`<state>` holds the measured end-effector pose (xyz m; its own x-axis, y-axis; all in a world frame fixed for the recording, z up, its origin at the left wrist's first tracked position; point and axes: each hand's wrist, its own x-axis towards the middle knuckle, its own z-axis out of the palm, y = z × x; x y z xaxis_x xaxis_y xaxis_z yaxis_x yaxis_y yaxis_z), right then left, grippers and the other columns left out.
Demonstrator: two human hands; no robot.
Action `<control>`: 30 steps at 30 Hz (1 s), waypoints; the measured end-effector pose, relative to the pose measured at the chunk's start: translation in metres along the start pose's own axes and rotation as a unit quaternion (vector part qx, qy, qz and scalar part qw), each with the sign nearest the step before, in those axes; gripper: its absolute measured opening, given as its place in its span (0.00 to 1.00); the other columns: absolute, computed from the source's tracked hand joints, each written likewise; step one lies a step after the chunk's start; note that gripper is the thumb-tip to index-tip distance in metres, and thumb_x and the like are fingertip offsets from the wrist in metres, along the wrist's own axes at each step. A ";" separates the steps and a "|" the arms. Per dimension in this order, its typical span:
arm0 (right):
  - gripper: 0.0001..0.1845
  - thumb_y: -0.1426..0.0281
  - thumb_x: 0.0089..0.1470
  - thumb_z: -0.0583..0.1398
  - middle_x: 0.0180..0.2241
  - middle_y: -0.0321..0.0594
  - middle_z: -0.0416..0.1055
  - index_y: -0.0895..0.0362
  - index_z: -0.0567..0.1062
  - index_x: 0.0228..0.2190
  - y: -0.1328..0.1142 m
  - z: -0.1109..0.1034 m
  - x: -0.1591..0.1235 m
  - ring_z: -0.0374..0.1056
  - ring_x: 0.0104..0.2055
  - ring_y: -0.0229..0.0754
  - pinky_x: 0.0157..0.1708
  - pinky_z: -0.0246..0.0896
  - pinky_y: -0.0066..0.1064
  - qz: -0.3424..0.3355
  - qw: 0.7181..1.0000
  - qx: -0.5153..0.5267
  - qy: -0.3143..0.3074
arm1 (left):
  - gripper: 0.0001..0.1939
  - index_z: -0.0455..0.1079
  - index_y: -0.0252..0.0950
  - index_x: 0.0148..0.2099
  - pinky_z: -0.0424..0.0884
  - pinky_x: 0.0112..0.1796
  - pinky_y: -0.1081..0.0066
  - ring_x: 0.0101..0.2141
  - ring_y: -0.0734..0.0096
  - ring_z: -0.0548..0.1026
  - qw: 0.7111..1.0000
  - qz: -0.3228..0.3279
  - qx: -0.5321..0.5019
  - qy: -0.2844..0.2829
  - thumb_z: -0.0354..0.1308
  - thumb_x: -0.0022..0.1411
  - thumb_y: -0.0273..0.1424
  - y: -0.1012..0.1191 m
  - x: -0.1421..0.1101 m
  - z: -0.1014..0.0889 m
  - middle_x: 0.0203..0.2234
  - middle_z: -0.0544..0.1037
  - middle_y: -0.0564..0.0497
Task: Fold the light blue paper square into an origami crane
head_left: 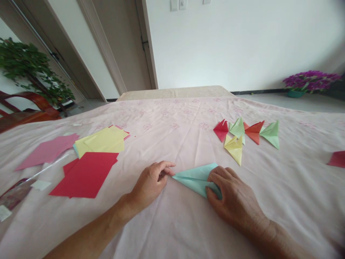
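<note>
A light blue sheet of paper (192,179), folded to a narrow point on its left, lies in front of me on the cloth. My left hand (151,183) has its fingers closed at that pointed tip. At the wider right end, my right hand (231,196) grips the paper, fingertips on top and thumb at the near edge. Its fingers hide part of that end. Beyond my right hand sit several folded paper shapes: red (221,130), light green (237,128), orange-red (254,131), another light green (271,134) and yellow (234,148).
On the left lie red sheets (86,176), yellow sheets (105,140) and pink sheets (48,151), beside a clear plastic wrapper (16,194). A red piece (336,159) is at the right edge. A pink flowered tablecloth (167,144) covers the table. A wooden chair (29,109) stands left.
</note>
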<state>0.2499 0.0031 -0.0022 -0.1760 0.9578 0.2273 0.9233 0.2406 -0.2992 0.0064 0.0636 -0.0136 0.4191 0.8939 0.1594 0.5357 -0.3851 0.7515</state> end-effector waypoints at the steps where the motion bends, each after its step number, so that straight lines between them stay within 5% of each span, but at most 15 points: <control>1: 0.03 0.71 0.49 0.57 0.31 0.38 0.67 0.52 0.68 0.25 0.000 0.000 0.000 0.62 0.35 0.45 0.31 0.59 0.34 0.000 1.000 0.000 -0.002 | 0.26 0.69 0.40 0.51 0.71 0.43 0.73 0.39 0.73 0.77 1.000 0.001 0.004 -0.001 0.48 0.54 0.14 0.001 0.000 -0.001 0.36 0.80 0.54; 8: 0.03 0.71 0.50 0.57 0.30 0.38 0.67 0.53 0.69 0.25 0.000 -0.002 0.000 0.61 0.35 0.44 0.31 0.58 0.34 -0.005 1.000 0.005 -0.003 | 0.28 0.65 0.38 0.51 0.70 0.38 0.74 0.35 0.73 0.76 1.000 -0.012 0.004 0.006 0.47 0.49 0.13 0.006 -0.001 -0.003 0.37 0.79 0.53; 18: 0.03 0.72 0.51 0.56 0.31 0.38 0.66 0.53 0.68 0.26 -0.002 -0.003 0.000 0.61 0.36 0.45 0.32 0.57 0.35 0.007 1.000 0.004 -0.027 | 0.20 0.63 0.42 0.52 0.71 0.41 0.72 0.37 0.73 0.75 0.999 -0.015 -0.044 -0.005 0.56 0.59 0.22 -0.002 -0.003 0.001 0.35 0.76 0.54; 30: 0.04 0.72 0.51 0.56 0.31 0.38 0.66 0.53 0.68 0.26 -0.002 -0.005 -0.001 0.60 0.36 0.45 0.33 0.57 0.35 0.016 0.999 0.017 -0.032 | 0.16 0.66 0.43 0.50 0.70 0.41 0.72 0.38 0.72 0.74 1.000 0.006 0.024 0.006 0.58 0.60 0.24 -0.001 -0.001 0.004 0.34 0.76 0.55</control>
<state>0.2498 0.0008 0.0027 -0.1681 0.9731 0.1573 0.9171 0.2129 -0.3371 0.0089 0.0624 -0.0173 0.4164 0.8918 0.1769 0.5646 -0.4061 0.7185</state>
